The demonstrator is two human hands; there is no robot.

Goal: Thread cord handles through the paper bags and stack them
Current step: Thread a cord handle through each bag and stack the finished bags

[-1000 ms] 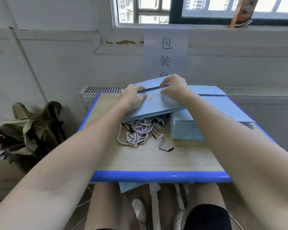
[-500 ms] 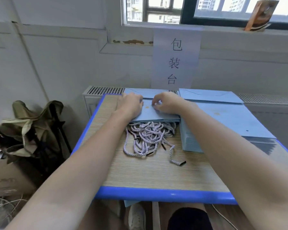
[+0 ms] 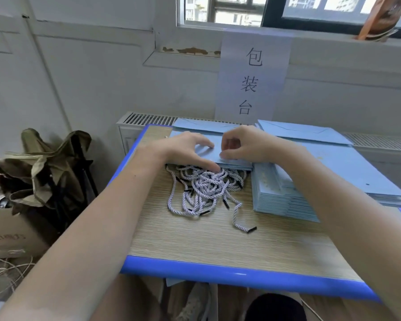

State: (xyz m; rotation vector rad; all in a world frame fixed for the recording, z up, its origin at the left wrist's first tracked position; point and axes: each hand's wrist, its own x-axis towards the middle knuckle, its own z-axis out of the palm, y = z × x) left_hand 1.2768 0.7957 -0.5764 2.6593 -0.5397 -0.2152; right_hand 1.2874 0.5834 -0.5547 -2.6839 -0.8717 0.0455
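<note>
A flat light-blue paper bag [image 3: 210,156] lies on a low stack at the back middle of the table, just behind a tangled pile of white twisted cords with black tips [image 3: 206,186]. My left hand [image 3: 185,151] rests on the bag's left part with fingers spread, its thumb reaching down to the cords. My right hand [image 3: 245,144] sits on the bag's right part, thumb flat on the paper and fingers loosely curled above it. A tall stack of flat blue bags [image 3: 287,200] stands to the right.
The wood-top table has a blue rim [image 3: 218,272]. A radiator [image 3: 144,119] and a paper sign [image 3: 250,77] are behind it. Crumpled brown paper and a dark folded frame [image 3: 51,163] and a cardboard box [image 3: 9,235] crowd the floor at left.
The bag, held tilted up a second ago, now lies flat on the low stack. My right fingers have lifted and curled, and my left thumb has moved toward the cords.
</note>
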